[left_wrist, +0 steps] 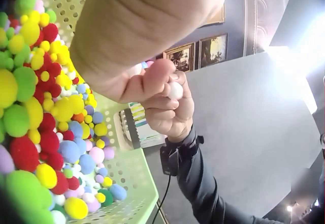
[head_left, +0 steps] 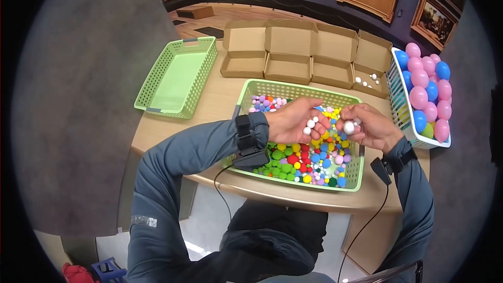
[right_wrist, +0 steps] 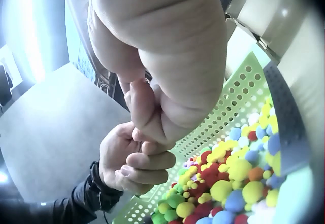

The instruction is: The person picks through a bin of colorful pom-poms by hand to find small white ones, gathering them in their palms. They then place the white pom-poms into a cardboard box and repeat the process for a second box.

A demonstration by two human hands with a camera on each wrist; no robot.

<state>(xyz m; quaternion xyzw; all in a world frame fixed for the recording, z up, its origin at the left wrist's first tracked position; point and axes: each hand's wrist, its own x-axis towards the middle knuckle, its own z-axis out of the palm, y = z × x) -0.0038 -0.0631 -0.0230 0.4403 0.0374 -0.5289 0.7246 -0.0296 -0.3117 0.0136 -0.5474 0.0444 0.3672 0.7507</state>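
My left hand (head_left: pixel 287 120) is held palm up over the green basket (head_left: pixel 246 92), its bent fingers cradling several small white pom-poms (head_left: pixel 310 123). Facing it, my right hand (head_left: pixel 374 126) grips a larger white pom-pom (head_left: pixel 349 127) and smaller white ones in its curled fingers. The two hands' fingertips come close together. In the left wrist view, a white pom-pom (left_wrist: pixel 175 91) shows between the right fingers. The right wrist view hides the pom-poms behind the hands. Below, the basket holds many loose pom-poms (head_left: pixel 285 162) in green, red, yellow, blue, purple and white.
Several open cardboard boxes (head_left: pixel 287 68) line the table's back; the rightmost box (head_left: pixel 371 68) holds several white pom-poms (head_left: pixel 365 83). Another green basket (head_left: pixel 175 76) sits at the left. On the right, a white basket (head_left: pixel 402 107) is heaped with pink and blue balloons (head_left: pixel 419 77).
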